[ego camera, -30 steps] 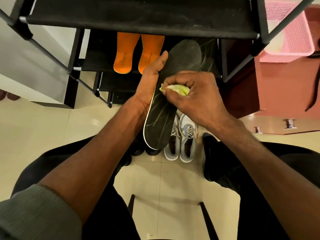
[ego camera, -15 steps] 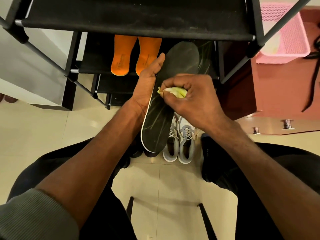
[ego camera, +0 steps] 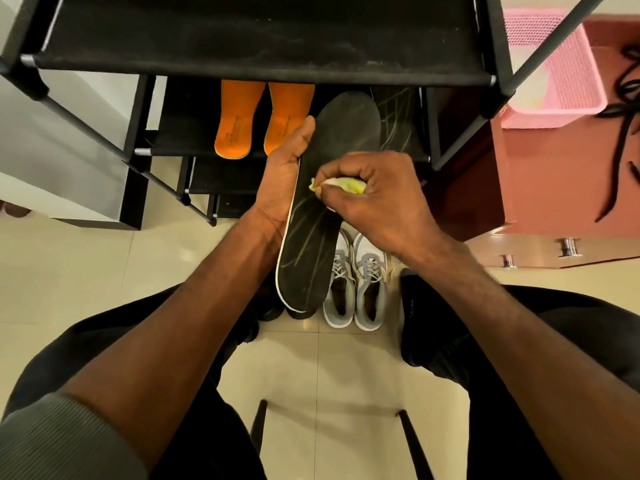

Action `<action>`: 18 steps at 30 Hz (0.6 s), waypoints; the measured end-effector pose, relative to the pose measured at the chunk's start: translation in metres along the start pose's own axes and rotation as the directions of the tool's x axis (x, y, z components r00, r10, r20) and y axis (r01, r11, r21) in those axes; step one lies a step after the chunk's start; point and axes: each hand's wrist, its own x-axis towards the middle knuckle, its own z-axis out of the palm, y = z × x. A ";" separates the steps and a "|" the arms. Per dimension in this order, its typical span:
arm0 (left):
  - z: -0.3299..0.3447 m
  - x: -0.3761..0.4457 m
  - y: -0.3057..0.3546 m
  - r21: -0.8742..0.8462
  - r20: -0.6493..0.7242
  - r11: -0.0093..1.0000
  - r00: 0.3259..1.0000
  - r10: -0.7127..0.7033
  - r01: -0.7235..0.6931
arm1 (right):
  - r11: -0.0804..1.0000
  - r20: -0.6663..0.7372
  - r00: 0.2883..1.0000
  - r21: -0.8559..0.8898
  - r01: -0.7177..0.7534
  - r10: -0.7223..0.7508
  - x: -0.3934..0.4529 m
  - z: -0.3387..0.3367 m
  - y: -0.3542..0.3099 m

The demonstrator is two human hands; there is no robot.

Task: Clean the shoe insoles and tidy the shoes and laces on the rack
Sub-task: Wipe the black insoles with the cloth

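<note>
Shelving of a black shoe rack (ego camera: 242, 39) fills the top of the view, its poles running down to the pale tiled floor (ego camera: 86, 271). On a lower shelf, left of centre, two orange insoles (ego camera: 235, 123) lie side by side, heels toward the person. Just right of them the left hand (ego camera: 284, 181) holds a long black insole (ego camera: 322, 202) from underneath along its left edge, palm up, thumb stretched along the rim near the toe end. That insole hangs in the air in front of the rack, toe end up by the shelf, heel end down over the shoes, faint pale streaks across its surface. The right hand (ego camera: 374, 202) is curled tightly round a small yellow-green cloth (ego camera: 343, 185), pressing it against the middle of the insole. Another dark insole (ego camera: 398, 123) lies on the shelf behind, partly hidden. Below the hands, a pair of grey and white sneakers (ego camera: 356, 289) stands on the floor, touching each other, laces tied. Farther right, a pink plastic basket (ego camera: 561, 71) sits on a reddish cabinet (ego camera: 554, 174), with black laces (ego camera: 623, 140) trailing beside it.
</note>
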 end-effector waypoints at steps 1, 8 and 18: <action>0.001 -0.001 0.000 0.012 -0.007 1.000 1.000 -0.003 0.003 | 1.000 -0.019 1.000 -0.007 0.009 -0.009 0.002 -0.001 0.001; 0.011 -0.009 -0.005 0.060 0.124 0.995 0.989 -0.083 0.076 | 0.990 -0.279 0.959 -0.143 0.018 -0.058 0.010 -0.006 0.011; 0.010 -0.008 -0.004 0.025 0.079 0.994 0.991 -0.109 0.107 | 0.970 -0.184 0.983 -0.240 -0.032 -0.013 0.009 -0.013 0.014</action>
